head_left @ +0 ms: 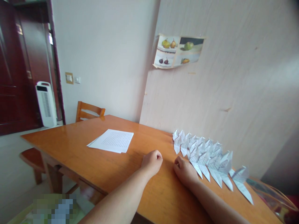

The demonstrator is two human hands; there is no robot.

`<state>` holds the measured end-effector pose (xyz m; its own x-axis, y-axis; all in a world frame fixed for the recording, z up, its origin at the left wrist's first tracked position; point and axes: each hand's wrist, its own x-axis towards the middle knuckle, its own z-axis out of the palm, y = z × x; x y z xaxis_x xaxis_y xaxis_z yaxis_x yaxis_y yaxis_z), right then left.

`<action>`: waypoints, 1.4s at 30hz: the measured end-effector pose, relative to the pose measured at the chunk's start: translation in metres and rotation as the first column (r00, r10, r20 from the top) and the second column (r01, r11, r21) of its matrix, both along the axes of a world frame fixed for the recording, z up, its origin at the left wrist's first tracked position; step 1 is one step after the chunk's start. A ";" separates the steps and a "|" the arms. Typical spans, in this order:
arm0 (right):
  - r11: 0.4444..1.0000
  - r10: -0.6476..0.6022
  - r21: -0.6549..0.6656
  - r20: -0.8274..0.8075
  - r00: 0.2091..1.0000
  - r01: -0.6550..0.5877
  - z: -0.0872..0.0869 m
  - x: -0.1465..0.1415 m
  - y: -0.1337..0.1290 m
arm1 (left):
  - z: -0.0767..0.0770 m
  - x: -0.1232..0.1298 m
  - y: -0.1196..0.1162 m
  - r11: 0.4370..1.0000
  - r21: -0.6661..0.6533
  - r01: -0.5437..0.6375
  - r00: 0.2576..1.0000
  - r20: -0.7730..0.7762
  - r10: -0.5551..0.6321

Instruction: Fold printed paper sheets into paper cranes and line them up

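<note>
My left hand [152, 162] is curled into a loose fist over the middle of the wooden table [126, 169], with nothing showing in it. To its right my right hand [185, 170] is also closed, its fingers folded in and nothing visible between them. Just beyond my right hand stand several folded paper figures [206, 152] in rows, made from printed sheets with pointed tips. A stack of printed paper sheets [114, 140] lies flat to the left of my left hand, apart from it.
A wooden chair [90, 109] stands behind the table's far left side, and a stool [32, 158] is by its left edge. The wall board [210, 90] carries a fruit picture [179, 51]. A clear bag [271, 194] is at the right. A white heater [46, 104] stands by the door.
</note>
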<state>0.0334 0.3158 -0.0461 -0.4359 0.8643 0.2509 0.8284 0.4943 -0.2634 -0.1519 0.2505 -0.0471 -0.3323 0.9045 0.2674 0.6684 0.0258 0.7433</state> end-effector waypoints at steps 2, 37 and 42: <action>1.000 0.001 0.005 0.012 1.000 -0.001 0.000 0.000 -0.001 | 0.001 0.001 0.000 1.000 -0.002 -0.003 1.000 -0.009 0.003; 0.990 -0.115 0.111 0.265 0.957 0.089 0.006 -0.020 0.058 | -0.004 0.001 0.004 1.000 -0.019 0.003 1.000 -0.010 -0.003; 0.989 -0.110 0.121 0.259 0.959 0.081 0.005 -0.019 0.059 | -0.003 0.001 0.003 1.000 -0.019 0.003 1.000 -0.025 -0.003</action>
